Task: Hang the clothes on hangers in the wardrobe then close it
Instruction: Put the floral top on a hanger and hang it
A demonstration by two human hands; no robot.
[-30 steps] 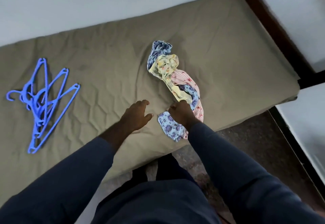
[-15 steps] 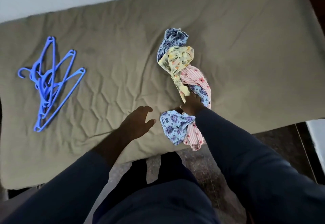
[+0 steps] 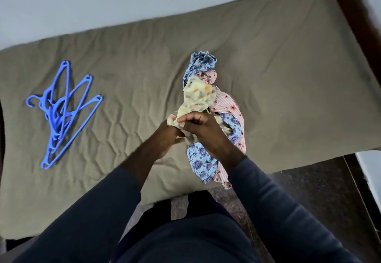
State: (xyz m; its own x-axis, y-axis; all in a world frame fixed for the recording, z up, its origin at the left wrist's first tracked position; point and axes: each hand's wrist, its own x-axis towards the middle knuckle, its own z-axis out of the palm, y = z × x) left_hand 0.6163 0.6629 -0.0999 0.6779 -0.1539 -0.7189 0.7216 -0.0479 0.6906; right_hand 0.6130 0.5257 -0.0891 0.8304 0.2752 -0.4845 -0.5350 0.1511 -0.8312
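Hangers (image 3: 58, 116): we see the blue bunch lying tangled on the bed (image 3: 288, 77), well apart from the clothes, with none in use.
Left hand (image 3: 165, 139): curled onto a corner of the yellow garment (image 3: 199, 95), touching the right hand.
Right hand (image 3: 206, 132): fingers closed over the same yellow cloth, above the clothes pile (image 3: 231, 110).
Progress: we judge this the very start. Nothing is on a hanger, and the wardrobe is out of view.

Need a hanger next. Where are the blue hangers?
In the head view, the blue hangers lie in a tangled pile on the left side of the olive mattress, well to the left of the clothes bundle.
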